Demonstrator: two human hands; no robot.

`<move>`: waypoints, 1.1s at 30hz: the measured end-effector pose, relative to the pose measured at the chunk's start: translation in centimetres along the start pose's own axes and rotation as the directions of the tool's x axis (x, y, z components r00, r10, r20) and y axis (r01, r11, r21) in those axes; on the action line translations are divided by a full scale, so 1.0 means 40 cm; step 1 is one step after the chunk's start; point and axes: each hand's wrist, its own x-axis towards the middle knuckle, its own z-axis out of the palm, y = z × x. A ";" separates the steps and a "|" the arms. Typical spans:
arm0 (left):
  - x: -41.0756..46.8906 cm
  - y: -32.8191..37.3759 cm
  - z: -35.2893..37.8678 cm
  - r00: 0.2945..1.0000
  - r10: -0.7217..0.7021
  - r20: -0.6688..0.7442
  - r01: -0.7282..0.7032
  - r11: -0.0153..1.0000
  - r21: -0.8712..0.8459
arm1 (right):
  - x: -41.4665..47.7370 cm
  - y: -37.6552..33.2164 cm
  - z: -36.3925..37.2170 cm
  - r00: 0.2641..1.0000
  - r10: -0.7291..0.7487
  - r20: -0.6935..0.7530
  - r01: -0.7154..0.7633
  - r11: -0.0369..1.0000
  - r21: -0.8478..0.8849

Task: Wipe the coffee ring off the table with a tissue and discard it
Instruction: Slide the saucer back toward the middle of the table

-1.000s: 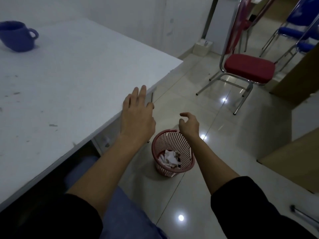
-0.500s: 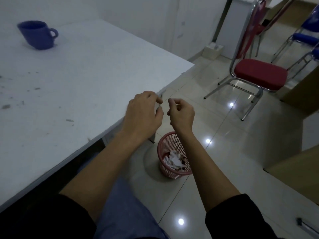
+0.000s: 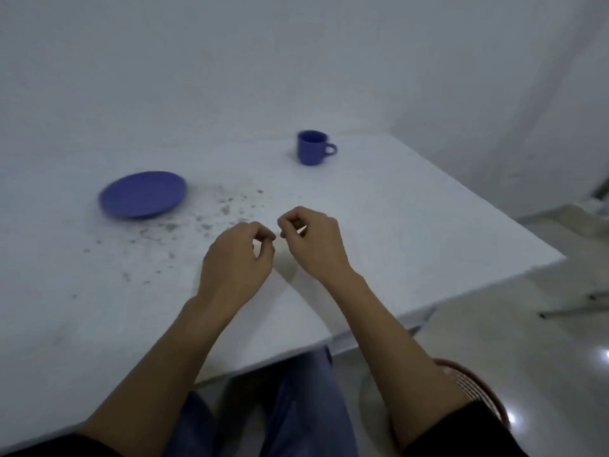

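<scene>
Both hands now over table, saucer newly visible

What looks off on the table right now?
Dark specks and smudges are scattered on the white table between the blue saucer and the hands. The blue cup stands apart from its saucer. Nothing is tipped.

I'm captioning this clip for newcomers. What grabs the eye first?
Two bare hands, left hand and right hand, curled close together over the white table. Behind them, a blue saucer at left and a blue cup farther back, with dark specks scattered between.
</scene>
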 end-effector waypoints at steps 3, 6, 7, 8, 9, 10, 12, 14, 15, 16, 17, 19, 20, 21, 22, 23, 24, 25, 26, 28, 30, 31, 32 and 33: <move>0.008 -0.109 -0.080 0.991 -0.095 -0.096 0.107 0.986 0.127 | 0.049 -0.056 0.130 0.988 -0.062 0.144 0.066 0.998 -0.022; 0.004 -0.176 -0.131 0.972 -0.185 -0.143 0.206 0.967 0.152 | 0.072 -0.099 0.223 0.969 -0.098 0.229 0.118 0.990 -0.075; 0.001 -0.192 -0.140 0.966 -0.212 -0.147 0.234 0.960 0.152 | 0.077 -0.110 0.246 0.963 -0.112 0.244 0.139 0.986 -0.093; -0.003 -0.205 -0.146 0.961 -0.232 -0.147 0.254 0.956 0.151 | 0.082 -0.118 0.267 0.958 -0.126 0.256 0.158 0.981 -0.110; -0.006 -0.217 -0.148 0.959 -0.240 -0.148 0.261 0.954 0.144 | 0.086 -0.123 0.286 0.954 -0.140 0.265 0.179 0.975 -0.129; -0.009 -0.228 -0.148 0.960 -0.237 -0.149 0.257 0.957 0.134 | 0.090 -0.124 0.302 0.950 -0.157 0.269 0.204 0.966 -0.156; -0.012 -0.243 -0.145 0.964 -0.223 -0.148 0.241 0.963 0.117 | 0.092 -0.117 0.326 0.944 -0.182 0.276 0.250 0.939 -0.237; -0.010 -0.252 -0.140 0.965 -0.220 -0.140 0.237 0.965 0.113 | 0.086 -0.105 0.336 0.938 -0.204 0.279 0.284 0.915 -0.286; -0.006 -0.251 -0.140 0.964 -0.229 -0.138 0.244 0.964 0.104 | 0.083 -0.100 0.338 0.934 -0.220 0.280 0.302 0.906 -0.298; 0.001 -0.249 -0.144 0.958 -0.250 -0.139 0.263 0.961 0.087 | 0.081 -0.097 0.339 0.930 -0.234 0.283 0.319 0.897 -0.307; 0.010 -0.248 -0.148 0.947 -0.290 -0.136 0.300 0.952 0.066 | 0.079 -0.096 0.338 0.926 -0.244 0.288 0.332 0.889 -0.315; 0.041 -0.245 -0.167 0.900 -0.417 -0.127 0.422 0.906 0.015 | 0.076 -0.095 0.337 0.917 -0.257 0.304 0.354 0.877 -0.325; 0.064 -0.249 -0.178 0.859 -0.498 -0.119 0.494 0.867 -0.063 | 0.074 -0.094 0.336 0.913 -0.264 0.311 0.362 0.875 -0.322; 0.089 -0.255 -0.191 0.804 -0.587 -0.099 0.562 0.803 -0.200 | 0.073 -0.094 0.334 0.911 -0.271 0.312 0.369 0.874 -0.316; 0.117 -0.263 -0.202 0.740 -0.670 -0.056 0.611 0.705 -0.360 | 0.072 -0.092 0.333 0.910 -0.277 0.309 0.372 0.875 -0.309; 0.143 -0.275 -0.212 0.686 -0.728 -0.006 0.633 0.601 -0.488 | 0.071 -0.089 0.332 0.909 -0.280 0.307 0.372 0.878 -0.302; 0.168 -0.288 -0.220 0.648 -0.761 0.028 0.640 0.524 -0.562 | 0.070 -0.087 0.331 0.909 -0.278 0.310 0.371 0.880 -0.297; 0.191 -0.303 -0.225 0.623 -0.781 0.050 0.641 0.472 -0.606 | 0.070 -0.086 0.330 0.908 -0.273 0.318 0.368 0.883 -0.293; 0.209 -0.317 -0.228 0.603 -0.795 0.066 0.638 0.431 -0.638 | 0.070 -0.085 0.329 0.907 -0.269 0.325 0.366 0.885 -0.287; 0.229 -0.344 -0.222 0.579 -0.811 0.087 0.630 0.377 -0.679 | 0.073 -0.083 0.327 0.905 -0.268 0.330 0.363 0.891 -0.272; 0.234 -0.361 -0.212 0.586 -0.806 0.088 0.616 0.371 -0.695 | 0.075 -0.081 0.325 0.904 -0.268 0.332 0.362 0.893 -0.266; 0.235 -0.364 -0.210 0.596 -0.798 0.083 0.601 0.376 -0.705 | 0.077 -0.080 0.325 0.904 -0.266 0.334 0.360 0.895 -0.263; 0.238 -0.367 -0.206 0.611 -0.788 0.079 0.577 0.374 -0.726 | 0.078 -0.080 0.325 0.905 -0.264 0.335 0.357 0.897 -0.259; 0.241 -0.370 -0.204 0.623 -0.778 0.080 0.550 0.363 -0.752 | 0.078 -0.080 0.324 0.905 -0.263 0.334 0.355 0.899 -0.255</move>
